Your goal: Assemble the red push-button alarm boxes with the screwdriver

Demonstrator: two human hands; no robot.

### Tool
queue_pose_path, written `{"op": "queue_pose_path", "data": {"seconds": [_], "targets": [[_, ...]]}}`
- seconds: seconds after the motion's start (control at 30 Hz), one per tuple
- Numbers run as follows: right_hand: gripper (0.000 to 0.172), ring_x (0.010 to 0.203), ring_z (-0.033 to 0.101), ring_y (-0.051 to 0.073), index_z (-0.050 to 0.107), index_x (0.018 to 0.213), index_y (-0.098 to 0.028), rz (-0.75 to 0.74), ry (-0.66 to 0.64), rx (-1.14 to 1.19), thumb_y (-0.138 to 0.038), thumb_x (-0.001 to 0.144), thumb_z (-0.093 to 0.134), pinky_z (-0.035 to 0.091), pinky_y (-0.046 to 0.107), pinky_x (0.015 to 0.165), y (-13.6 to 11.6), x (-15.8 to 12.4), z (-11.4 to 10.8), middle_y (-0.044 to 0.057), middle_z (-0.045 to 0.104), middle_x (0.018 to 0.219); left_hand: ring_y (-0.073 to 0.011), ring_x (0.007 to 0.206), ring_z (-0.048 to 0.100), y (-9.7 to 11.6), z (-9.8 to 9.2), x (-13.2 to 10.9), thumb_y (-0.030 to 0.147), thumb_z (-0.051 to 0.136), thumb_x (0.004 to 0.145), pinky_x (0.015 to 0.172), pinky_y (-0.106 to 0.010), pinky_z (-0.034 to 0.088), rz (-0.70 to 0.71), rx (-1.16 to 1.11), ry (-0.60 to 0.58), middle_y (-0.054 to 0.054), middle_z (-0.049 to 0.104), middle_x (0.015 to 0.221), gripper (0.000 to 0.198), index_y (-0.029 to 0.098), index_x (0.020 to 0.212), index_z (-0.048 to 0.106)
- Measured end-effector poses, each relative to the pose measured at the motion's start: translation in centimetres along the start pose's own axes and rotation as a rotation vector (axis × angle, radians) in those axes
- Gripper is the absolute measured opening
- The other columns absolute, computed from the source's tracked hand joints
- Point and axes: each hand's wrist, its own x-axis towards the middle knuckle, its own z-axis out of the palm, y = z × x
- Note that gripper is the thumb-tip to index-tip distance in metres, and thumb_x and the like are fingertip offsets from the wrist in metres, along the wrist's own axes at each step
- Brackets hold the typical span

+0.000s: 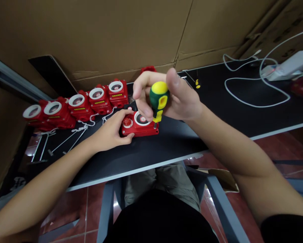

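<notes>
Right grip (176, 98), fingers curled around a green-and-yellow screwdriver (157, 101), shaft angled down to the near right corner of a red box (140, 130); the box lies below and left of that grip, long axis left to right; left grip (112, 132), nearer, clasps its left end; further left, similar red units (82, 110) line the table (174, 136).

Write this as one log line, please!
left hand: holds red box | right hand: holds screwdriver, tip by box's right end | nearby: more red boxes
</notes>
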Motion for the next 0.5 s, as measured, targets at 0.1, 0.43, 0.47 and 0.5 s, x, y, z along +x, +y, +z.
{"op": "queue_pose_path", "data": {"seconds": [0.1, 0.43, 0.47, 0.5], "targets": [[0.070, 0.076, 0.071, 0.014, 0.072, 0.117, -0.013, -0.038, -0.149, 0.065, -0.078, 0.098, 0.086, 0.059, 0.024, 0.072, 1.3, 0.5, -1.7, 0.002, 0.076, 0.087, -0.0400, 0.154, 0.071, -0.3, 0.0, 0.2, 0.046, 0.072, 0.092, 0.137, -0.056, 0.055, 0.005, -0.050, 0.001, -0.019, 0.071, 0.167, 0.073, 0.017, 0.157, 0.057], [0.042, 0.093, 0.079, 0.011, 0.078, 0.130, -0.009, -0.150, -0.377, 0.044, -0.049, 0.119, 0.071, 0.063, 0.021, 0.085, 2.1, 0.6, -4.4, 0.010, 0.081, 0.107, -0.0390, 0.145, 0.076, -0.6, -0.3, 0.4, 0.051, 0.075, 0.089, 0.133, -0.053, 0.058, -0.012, -0.079, -0.001, -0.017, 0.075, 0.161, 0.075, 0.017, 0.154, 0.061], [0.041, 0.095, 0.080, 0.010, 0.079, 0.130, -0.009, -0.147, -0.369, 0.036, -0.047, 0.119, 0.072, 0.063, 0.021, 0.087, 1.8, 0.4, -4.2, 0.010, 0.082, 0.107, -0.0393, 0.147, 0.076, -0.6, -0.3, 0.4, 0.052, 0.075, 0.090, 0.134, -0.053, 0.057, -0.015, -0.080, -0.004, -0.017, 0.074, 0.163, 0.075, 0.016, 0.155, 0.061], [0.039, 0.097, 0.081, 0.010, 0.080, 0.129, -0.009, -0.146, -0.358, 0.035, -0.046, 0.119, 0.073, 0.064, 0.021, 0.090, 1.7, 0.3, -4.1, 0.010, 0.082, 0.108, -0.0395, 0.148, 0.075, -0.7, -0.3, 0.4, 0.052, 0.075, 0.091, 0.135, -0.052, 0.057, -0.017, -0.079, -0.005, -0.018, 0.074, 0.165, 0.075, 0.016, 0.156, 0.061]]}}
